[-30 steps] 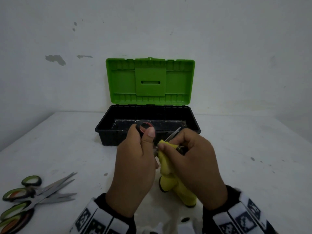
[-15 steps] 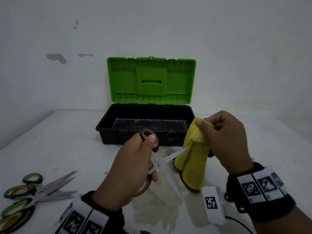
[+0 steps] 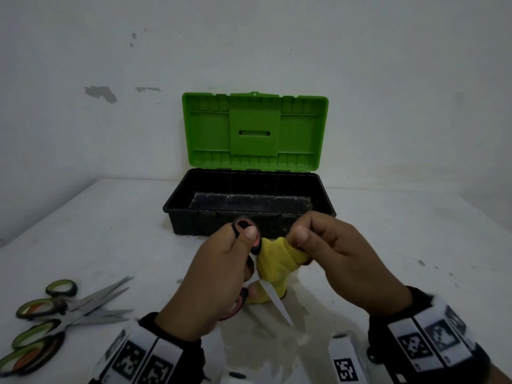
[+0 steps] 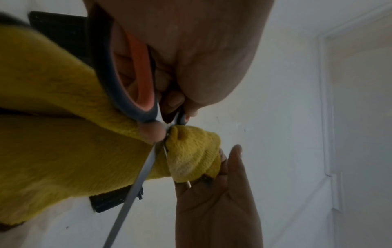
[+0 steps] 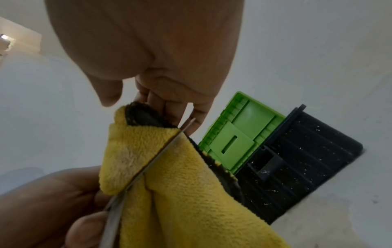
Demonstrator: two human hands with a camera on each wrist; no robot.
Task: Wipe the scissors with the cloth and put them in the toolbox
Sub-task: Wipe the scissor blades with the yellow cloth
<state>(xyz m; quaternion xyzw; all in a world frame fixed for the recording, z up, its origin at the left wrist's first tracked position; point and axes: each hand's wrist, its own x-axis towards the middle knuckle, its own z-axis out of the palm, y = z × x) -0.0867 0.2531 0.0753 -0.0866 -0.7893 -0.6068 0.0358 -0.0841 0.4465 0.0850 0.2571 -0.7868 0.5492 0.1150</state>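
Right hand (image 3: 340, 253) returned one cloth (image 3: 277, 261) onto scissors (image 3: 273, 297).

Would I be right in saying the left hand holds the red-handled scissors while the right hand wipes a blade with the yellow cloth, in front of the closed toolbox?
Not quite: the toolbox is open, its green lid standing upright, as the head view shows. The rest holds: the left hand holds the red-handled scissors while the right hand wipes a blade with the yellow cloth.
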